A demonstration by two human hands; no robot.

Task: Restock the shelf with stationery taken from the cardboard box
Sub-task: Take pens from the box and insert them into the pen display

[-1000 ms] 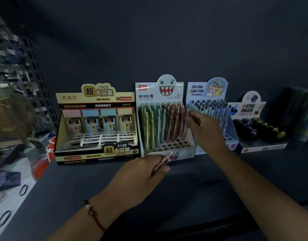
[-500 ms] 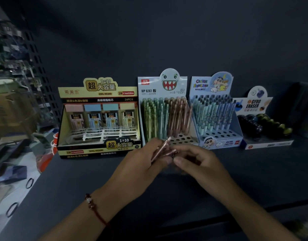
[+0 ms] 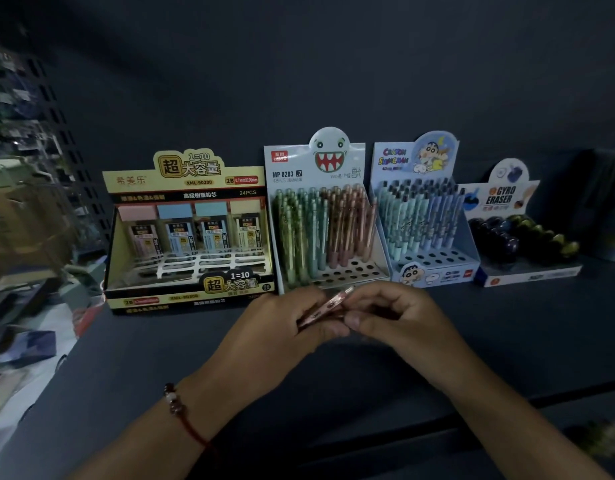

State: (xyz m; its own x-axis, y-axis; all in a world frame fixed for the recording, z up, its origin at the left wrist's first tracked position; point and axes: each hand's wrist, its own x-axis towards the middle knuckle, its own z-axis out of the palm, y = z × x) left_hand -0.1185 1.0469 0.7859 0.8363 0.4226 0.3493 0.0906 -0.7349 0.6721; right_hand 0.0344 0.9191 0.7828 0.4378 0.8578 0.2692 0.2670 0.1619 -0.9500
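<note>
While both hands meet above the front-middle of the shelf (image 3: 507, 341), the left hand (image 3: 282, 330) grasps a small bundle of pink pencils (image 3: 328, 304) with its fingers curled round the lower part, tips pointing up and to the right. The right hand (image 3: 399, 317) pinches the upper end of the same bundle between thumb and fingers. A red beaded bracelet (image 3: 181, 408) sits on the left wrist.

Just behind the hands, along the rear edge of the shelf, stands the monster-face pencil display (image 3: 328, 237), holding green pencils on its left and pink ones on its right, with its front holes unfilled. To its left stands the yellow lead-refill box (image 3: 190, 233). To its right stand the cartoon pen display (image 3: 424, 216) and, beyond it towards the right end, the gyro eraser display (image 3: 517, 237).
</note>
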